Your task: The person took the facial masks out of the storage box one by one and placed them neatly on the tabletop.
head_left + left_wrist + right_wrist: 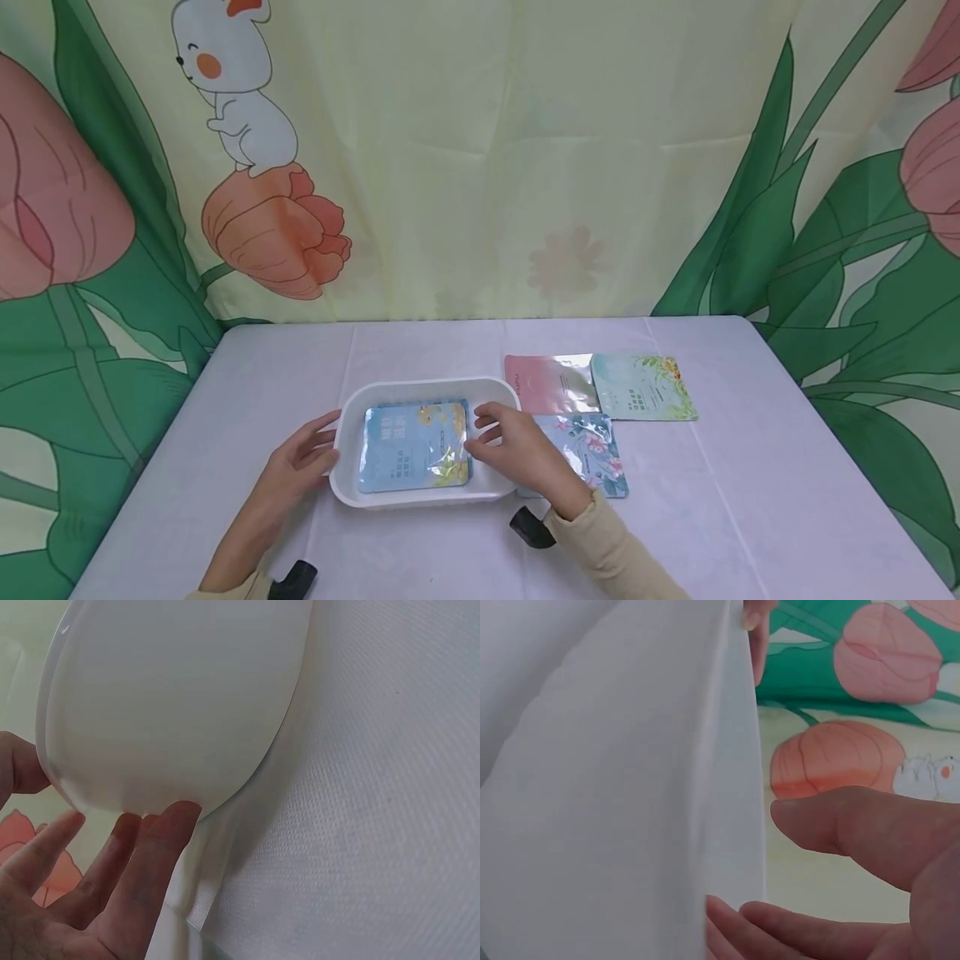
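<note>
A white plastic tray stands on the table, with a blue mask-type sachet lying flat inside it. At the tray's left end my left hand touches the outer wall and rim with loosely spread fingertips. That wall fills much of the left wrist view, fingertips against its edge. Over the tray's right end hovers my right hand, its thumb close to the sachet's right edge. In the right wrist view the thumb stands apart from the other fingers, with no object between them.
Right of the tray lie a pink and silver sachet, a mint-green one and a blue floral one, partly covered by my right hand. A white cloth covers the table. A printed curtain hangs behind its far edge.
</note>
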`<control>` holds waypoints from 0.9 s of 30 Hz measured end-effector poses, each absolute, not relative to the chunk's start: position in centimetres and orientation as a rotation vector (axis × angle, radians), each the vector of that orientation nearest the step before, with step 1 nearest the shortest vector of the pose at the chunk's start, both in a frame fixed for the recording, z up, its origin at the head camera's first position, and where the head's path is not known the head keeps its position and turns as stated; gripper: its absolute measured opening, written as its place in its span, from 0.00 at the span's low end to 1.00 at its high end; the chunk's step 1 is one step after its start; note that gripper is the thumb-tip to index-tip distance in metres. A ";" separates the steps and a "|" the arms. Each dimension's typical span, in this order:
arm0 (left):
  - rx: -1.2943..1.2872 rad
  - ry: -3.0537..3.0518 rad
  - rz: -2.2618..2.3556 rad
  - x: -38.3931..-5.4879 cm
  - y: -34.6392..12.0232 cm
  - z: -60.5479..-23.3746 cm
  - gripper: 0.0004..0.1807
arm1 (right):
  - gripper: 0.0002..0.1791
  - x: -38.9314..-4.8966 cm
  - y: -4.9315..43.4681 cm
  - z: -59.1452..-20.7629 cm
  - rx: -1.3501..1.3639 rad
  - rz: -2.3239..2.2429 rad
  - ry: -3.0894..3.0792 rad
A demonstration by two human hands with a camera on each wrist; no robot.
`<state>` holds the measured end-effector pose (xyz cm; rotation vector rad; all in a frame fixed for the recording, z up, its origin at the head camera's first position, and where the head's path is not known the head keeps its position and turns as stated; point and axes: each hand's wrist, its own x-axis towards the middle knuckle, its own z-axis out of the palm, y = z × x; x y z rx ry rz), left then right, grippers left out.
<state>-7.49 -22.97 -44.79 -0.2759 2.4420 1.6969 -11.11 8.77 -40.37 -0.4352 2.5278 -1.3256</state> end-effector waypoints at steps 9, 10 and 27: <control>-0.272 2.434 1.708 -7.5 -23.1 -44.9 0.35 | 0.31 -10.8 7.9 -40.7 -0.452 -1.274 2.520; -0.272 2.433 1.708 -7.5 -23.1 -44.9 0.35 | 0.31 -10.8 7.8 -40.8 -0.451 -1.271 2.518; -0.263 2.463 1.668 -7.6 -23.2 -44.8 0.34 | 0.24 -11.3 6.7 -41.3 -0.530 -1.158 2.524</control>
